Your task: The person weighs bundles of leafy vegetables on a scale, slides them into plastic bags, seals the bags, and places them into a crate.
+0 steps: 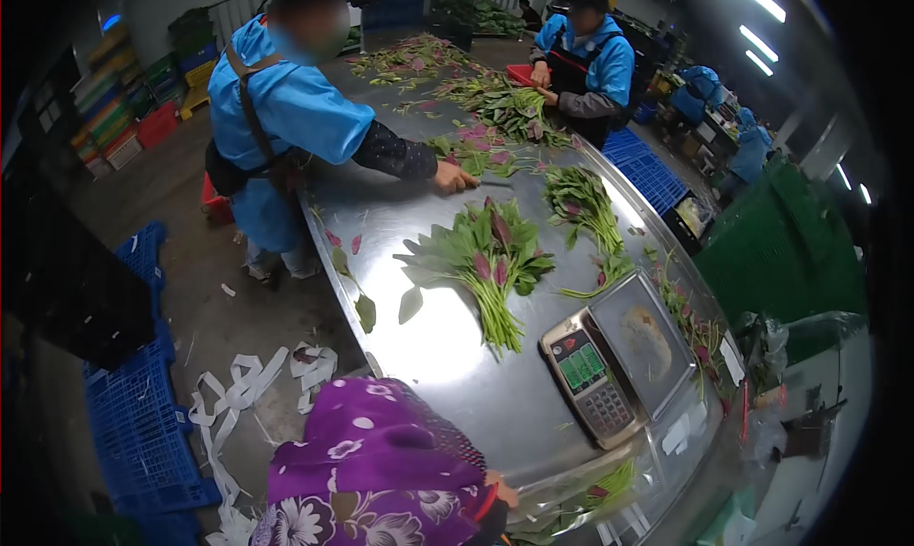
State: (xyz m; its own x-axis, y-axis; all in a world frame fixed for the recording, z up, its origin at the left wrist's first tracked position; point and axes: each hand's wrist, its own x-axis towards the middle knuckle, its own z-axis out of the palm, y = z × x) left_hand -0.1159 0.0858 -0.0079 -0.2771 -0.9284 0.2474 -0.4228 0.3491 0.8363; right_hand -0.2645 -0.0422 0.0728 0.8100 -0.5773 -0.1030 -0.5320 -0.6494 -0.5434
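In the head view, my left hand (503, 489) shows at the bottom, beyond a purple floral sleeve (371, 451) with a red cuff. Its fingers are partly hidden but look closed at the edge of a clear plastic bag (571, 508). Green stems with some reddish leaves (609, 486) show through the plastic. My right hand is out of sight. Just above the bag stands a digital scale (595, 394) with a lit green display and a bare, stained metal pan (647, 335). A bunch of leafy greens (490, 265) lies left of the scale, and another bunch (583, 203) farther back.
Across the metal table (428, 394), a co-worker in blue (286, 118) reaches a hand (455, 177) over the top. Another co-worker (595, 60) handles greens beside a red container (521, 74). Blue pallets (138, 432) and white straps (243, 384) lie on the floor at left.
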